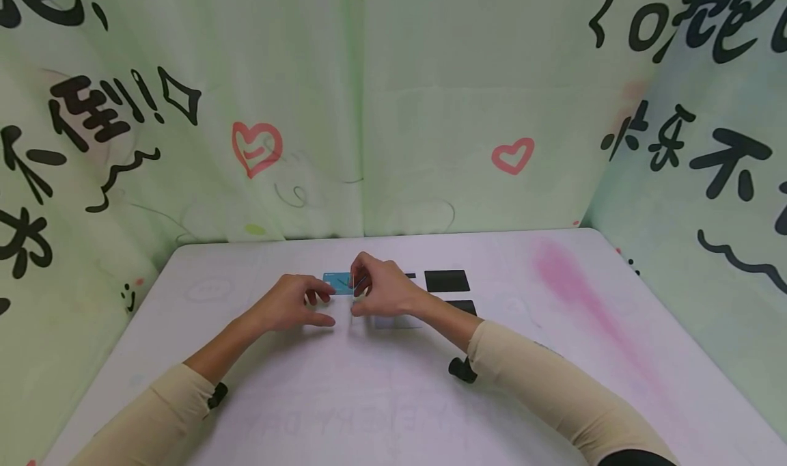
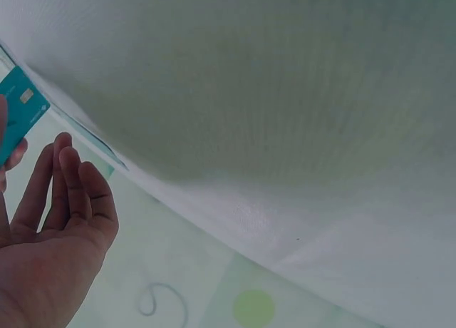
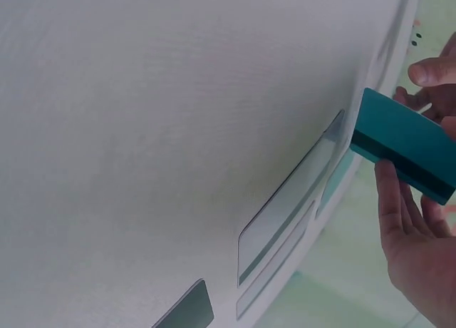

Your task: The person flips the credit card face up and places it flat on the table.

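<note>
My right hand (image 1: pixel 384 290) pinches a teal bank card (image 3: pixel 402 139) by its edges, between thumb and fingers. The card stands upright, nearly edge-on in the head view; a chip shows on one face in the left wrist view and a dark stripe on the other in the right wrist view. My left hand (image 1: pixel 295 303) hovers just left of it, thumb and fingers apart, holding nothing. A blue card (image 1: pixel 335 281) lies flat on the table behind the hands, partly covered by my right fingers.
Two black cards (image 1: pixel 447 281) lie right of my right hand, the nearer one partly covered by the wrist. A pale card (image 1: pixel 397 322) lies under my right hand, and a dark-edged card (image 1: pixel 410 275) shows behind it. Patterned curtains (image 1: pixel 430 111) stand behind the white table (image 1: pixel 344 398).
</note>
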A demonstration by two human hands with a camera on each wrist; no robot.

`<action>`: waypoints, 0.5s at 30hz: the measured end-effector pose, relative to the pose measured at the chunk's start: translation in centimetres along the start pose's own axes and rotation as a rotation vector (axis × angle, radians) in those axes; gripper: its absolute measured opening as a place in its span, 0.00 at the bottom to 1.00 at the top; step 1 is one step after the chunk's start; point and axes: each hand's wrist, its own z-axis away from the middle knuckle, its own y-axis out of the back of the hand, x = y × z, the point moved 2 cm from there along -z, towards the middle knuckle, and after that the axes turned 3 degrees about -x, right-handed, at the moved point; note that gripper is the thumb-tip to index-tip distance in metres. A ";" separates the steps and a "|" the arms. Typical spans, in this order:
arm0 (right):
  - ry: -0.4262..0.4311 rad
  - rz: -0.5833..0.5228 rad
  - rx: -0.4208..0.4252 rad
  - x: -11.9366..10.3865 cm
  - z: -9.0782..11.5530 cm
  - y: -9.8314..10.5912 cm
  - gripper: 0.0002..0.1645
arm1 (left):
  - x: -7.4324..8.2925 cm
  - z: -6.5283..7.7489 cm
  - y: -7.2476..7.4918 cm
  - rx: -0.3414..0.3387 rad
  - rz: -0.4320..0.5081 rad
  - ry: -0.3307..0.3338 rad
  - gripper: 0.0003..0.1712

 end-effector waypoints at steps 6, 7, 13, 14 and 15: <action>-0.027 -0.085 0.011 0.2 0.0 -0.1 0.28 | 0.2 0.0 -0.1 -0.006 0.008 0.021 0.31; -0.030 -0.102 0.010 0.2 0.1 -0.1 0.28 | 0.2 0.0 -0.1 -0.006 0.011 0.025 0.31; -0.020 -0.205 0.008 0.3 0.2 -0.2 0.31 | 0.2 0.1 -0.3 -0.004 0.026 0.005 0.31; -0.017 -0.221 0.010 0.3 0.2 -0.2 0.31 | 0.2 0.1 -0.3 -0.003 0.029 0.001 0.30; -0.015 -0.234 0.012 0.3 0.2 -0.2 0.31 | 0.2 0.0 -0.3 0.000 0.029 -0.003 0.30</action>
